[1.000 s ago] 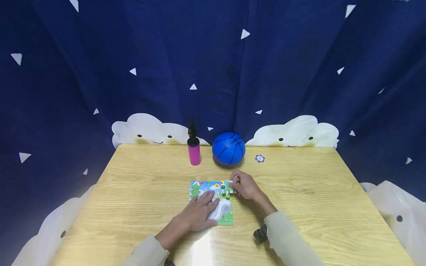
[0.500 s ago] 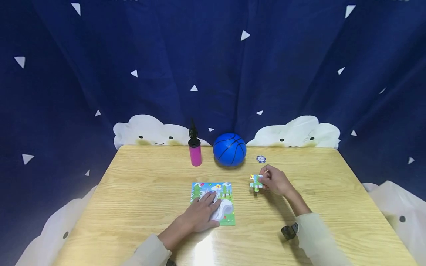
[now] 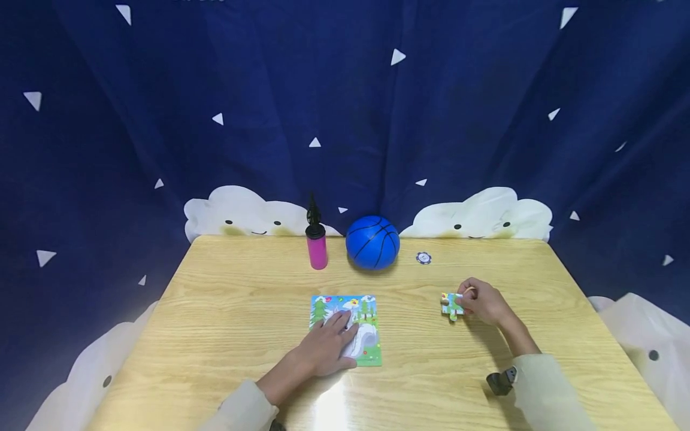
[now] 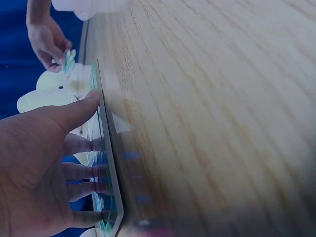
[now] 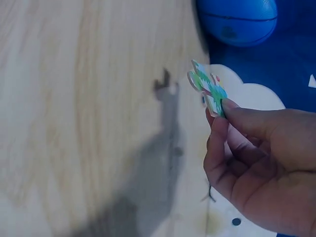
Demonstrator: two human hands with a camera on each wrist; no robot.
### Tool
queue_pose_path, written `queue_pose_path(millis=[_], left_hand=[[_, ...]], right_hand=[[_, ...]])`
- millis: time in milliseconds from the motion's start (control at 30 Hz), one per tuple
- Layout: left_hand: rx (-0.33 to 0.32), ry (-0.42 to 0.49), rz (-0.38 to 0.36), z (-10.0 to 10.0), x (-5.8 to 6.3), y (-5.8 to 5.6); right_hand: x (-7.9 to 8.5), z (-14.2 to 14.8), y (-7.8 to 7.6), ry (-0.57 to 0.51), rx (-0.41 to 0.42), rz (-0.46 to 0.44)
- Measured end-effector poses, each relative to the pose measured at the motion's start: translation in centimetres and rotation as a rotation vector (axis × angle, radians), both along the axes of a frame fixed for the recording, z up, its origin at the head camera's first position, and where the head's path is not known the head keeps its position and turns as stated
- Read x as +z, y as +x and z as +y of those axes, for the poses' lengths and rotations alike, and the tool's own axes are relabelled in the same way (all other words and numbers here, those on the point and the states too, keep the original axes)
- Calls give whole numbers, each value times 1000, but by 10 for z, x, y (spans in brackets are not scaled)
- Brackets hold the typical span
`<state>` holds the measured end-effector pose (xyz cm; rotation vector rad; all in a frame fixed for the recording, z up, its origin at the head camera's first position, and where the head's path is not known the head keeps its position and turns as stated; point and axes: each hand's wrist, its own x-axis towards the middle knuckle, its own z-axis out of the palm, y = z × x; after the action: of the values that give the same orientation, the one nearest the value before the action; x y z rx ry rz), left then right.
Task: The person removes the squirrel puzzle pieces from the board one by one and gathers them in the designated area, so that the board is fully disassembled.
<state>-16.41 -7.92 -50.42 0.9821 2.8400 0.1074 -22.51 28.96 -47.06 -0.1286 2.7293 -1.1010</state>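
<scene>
A square picture puzzle board [image 3: 369,353], printed with trees, flowers and a grey-white animal, lies flat at the table's middle. My left hand [image 3: 326,347] rests on it with fingers spread, covering its lower left part; the left wrist view has the fingertips and thumb on the board's surface. To the right of the board, my right hand [image 3: 485,302] pinches a jigsaw piece [image 3: 450,305] in blue, green and white between thumb and fingers. In the right wrist view that puzzle piece [image 5: 207,86] is held tilted above the table, its shadow falling on the wood.
A blue basketball [image 3: 372,242] sits at the back of the wooden table [image 3: 237,281]. Left of it stands a pink hand pump [image 3: 317,248] with a black top. A blue-and-white poker chip [image 3: 423,258] lies right of the ball. A dark blue curtain [image 3: 345,90] hangs behind.
My right hand has lifted the jigsaw piece from over the board's upper right corner and carried it right. The trees printed at that corner now show. My left hand stays on the board.
</scene>
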Motion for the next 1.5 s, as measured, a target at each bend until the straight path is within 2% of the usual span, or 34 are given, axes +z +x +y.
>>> queue_pose_path(millis=[200, 433, 633, 833, 1067, 1367, 1500], left_hand=[[6, 8, -12, 0, 1, -1], [10, 10, -20, 0, 1, -1], [9, 11, -17, 1, 1, -1], [17, 27, -23, 1, 2, -1], [15, 56, -27, -2, 2, -1], [10, 80, -9, -4, 3, -2], [24, 90, -14, -9, 5, -2]], right_hand=[[-11, 10, 0, 12, -27, -33], [-18, 14, -4, 119, -99, -48], [-25, 16, -6, 175, -90, -26], [-23, 10, -5, 170, -86, 18], [-15, -17, -7, 118, -95, 35], [-9, -75, -14, 26, -70, 78], [-10, -105, -18, -30, -74, 31]])
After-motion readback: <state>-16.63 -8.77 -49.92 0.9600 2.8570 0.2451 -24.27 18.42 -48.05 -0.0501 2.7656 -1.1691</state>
